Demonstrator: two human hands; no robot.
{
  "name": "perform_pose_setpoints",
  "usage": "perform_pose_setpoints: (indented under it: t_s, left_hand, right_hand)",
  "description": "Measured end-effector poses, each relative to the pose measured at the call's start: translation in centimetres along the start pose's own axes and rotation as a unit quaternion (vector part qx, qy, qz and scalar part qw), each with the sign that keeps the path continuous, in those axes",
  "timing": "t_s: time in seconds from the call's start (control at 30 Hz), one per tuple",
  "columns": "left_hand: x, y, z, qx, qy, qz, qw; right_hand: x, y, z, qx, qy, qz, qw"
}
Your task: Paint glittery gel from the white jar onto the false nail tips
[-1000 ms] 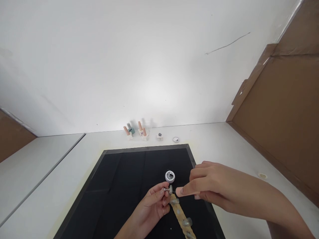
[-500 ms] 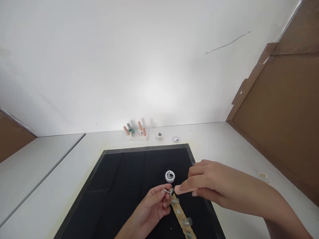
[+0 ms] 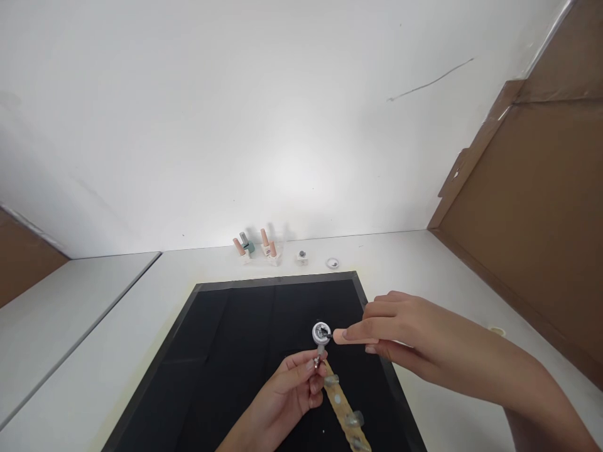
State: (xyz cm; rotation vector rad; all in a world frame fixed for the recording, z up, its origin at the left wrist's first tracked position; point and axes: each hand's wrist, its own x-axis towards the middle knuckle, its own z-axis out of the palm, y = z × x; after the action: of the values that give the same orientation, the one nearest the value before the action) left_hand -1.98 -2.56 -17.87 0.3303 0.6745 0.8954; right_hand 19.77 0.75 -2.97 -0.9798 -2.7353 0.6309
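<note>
My left hand pinches a small metal holder topped by a greyish false nail, just in front of a round jar with silvery contents. In my right hand is a peach-handled applicator; its dark tip reaches the jar's right side. Whether that tip is a brush or a sponge I cannot tell. Below my left fingers runs a tan strip carrying several clear-grey false nails.
A black mat with a grey border lies on the white table. Several nail polish bottles stand along the back, with a small bottle and a round lid to their right. Cardboard walls the right side.
My right hand has moved up and away with the applicator, from the false nail to the jar. In my left fingers the false nail has turned to point toward the jar.
</note>
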Motion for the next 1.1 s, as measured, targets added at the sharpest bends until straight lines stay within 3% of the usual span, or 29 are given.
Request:
perform_pose_setpoints:
  t_s: [0.77,1.1]
  left_hand:
    - [0.4,-0.4,-1.1,-0.047,-0.007,0.003,0.999]
    - [0.4,-0.1,-1.2,-0.085,-0.067,0.018,0.994]
  right_hand:
    - [-0.1,-0.2,0.2,0.002,0.005,-0.007,1.0]
    - [0.0,-0.2,0.1,0.005,0.004,-0.012,1.0]
